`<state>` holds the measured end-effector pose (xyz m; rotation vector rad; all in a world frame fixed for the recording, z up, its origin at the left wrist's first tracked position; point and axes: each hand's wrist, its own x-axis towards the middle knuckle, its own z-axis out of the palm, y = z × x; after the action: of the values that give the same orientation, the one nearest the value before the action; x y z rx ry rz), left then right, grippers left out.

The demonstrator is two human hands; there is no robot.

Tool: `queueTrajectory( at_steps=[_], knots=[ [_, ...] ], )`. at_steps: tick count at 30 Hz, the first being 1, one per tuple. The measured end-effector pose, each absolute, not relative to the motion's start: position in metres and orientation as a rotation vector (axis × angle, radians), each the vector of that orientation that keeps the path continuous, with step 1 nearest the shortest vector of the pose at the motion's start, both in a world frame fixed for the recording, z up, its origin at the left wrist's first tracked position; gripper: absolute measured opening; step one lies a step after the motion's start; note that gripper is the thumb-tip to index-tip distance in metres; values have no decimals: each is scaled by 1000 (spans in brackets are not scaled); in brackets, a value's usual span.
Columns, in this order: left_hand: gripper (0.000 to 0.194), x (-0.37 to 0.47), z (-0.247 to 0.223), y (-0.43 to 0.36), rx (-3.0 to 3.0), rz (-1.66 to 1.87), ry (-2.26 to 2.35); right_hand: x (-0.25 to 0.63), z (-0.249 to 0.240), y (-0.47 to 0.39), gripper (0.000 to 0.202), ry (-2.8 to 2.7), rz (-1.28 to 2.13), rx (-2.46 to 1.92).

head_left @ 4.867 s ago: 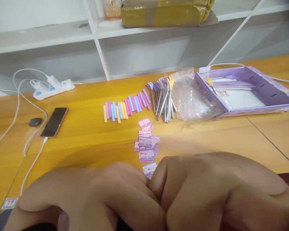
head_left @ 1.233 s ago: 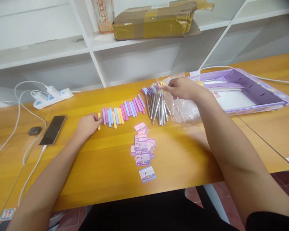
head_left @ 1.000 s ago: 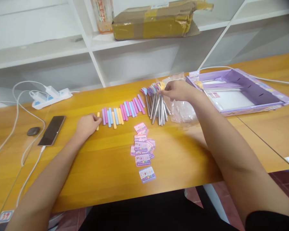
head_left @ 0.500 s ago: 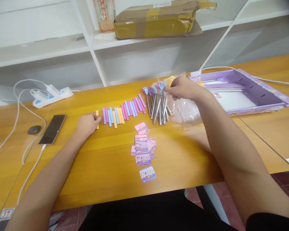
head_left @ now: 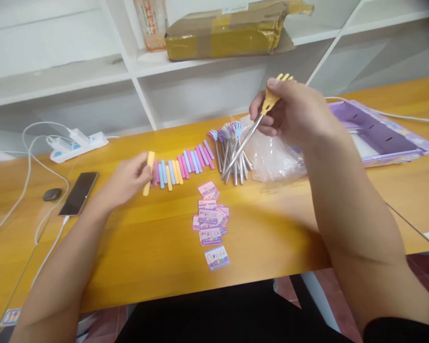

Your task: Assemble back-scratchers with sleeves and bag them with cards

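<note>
My right hand (head_left: 293, 109) grips a back scratcher (head_left: 248, 138) by its yellow hand-shaped head, the metal rod slanting down to the left over a pile of similar scratchers (head_left: 232, 157) with blue, pink and purple heads. In my left hand (head_left: 130, 178) is a yellow handle sleeve (head_left: 149, 174), pinched between thumb and fingers and held nearly upright. Beside it, a row of pink, blue, yellow and purple sleeves (head_left: 180, 169) runs along the table. Small printed cards (head_left: 210, 221) lie overlapped in front of the pile, one of them apart nearest me.
A clear plastic bag (head_left: 275, 159) lies right of the pile, near a purple display box (head_left: 389, 136). At left are a phone (head_left: 79, 193), a mouse (head_left: 52, 194), white cables and a power strip (head_left: 79, 145). A taped carton (head_left: 225, 38) sits on the shelf behind.
My right hand has lifted the yellow-headed scratcher up from behind the pile and moved right. My left hand has raised the yellow sleeve off the table.
</note>
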<state>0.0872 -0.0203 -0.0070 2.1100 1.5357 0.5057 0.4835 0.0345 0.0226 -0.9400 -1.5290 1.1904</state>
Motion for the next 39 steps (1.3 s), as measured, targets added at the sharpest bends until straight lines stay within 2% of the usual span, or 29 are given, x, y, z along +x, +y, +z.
queueTrajectory(
  at_steps=[4,10,15,21,28,34,37,39],
  knots=[
    [4,114,19,-46,2230,353,1399,459,14,36,52,-1402,1180,-760],
    [11,117,9,-54,2265,259,1280,428,-5,37,53,-1263,1076,-672],
    [17,115,2,-46,2255,358,1189,423,-18,43,46,-1157,1098,-683],
    [36,117,1,-46,2357,488,1187,428,-19,45,45,-1156,1119,-669],
    [45,119,6,-52,2424,586,1222,418,-12,34,47,-1112,1126,-635],
    [42,120,12,-56,2501,622,1331,412,-11,30,58,-1135,1041,-577],
    [33,120,11,-58,2494,626,1446,410,-12,25,57,-1116,1028,-559],
    [37,119,9,-58,2475,643,1525,409,-12,22,55,-1106,1063,-538]
  ],
)
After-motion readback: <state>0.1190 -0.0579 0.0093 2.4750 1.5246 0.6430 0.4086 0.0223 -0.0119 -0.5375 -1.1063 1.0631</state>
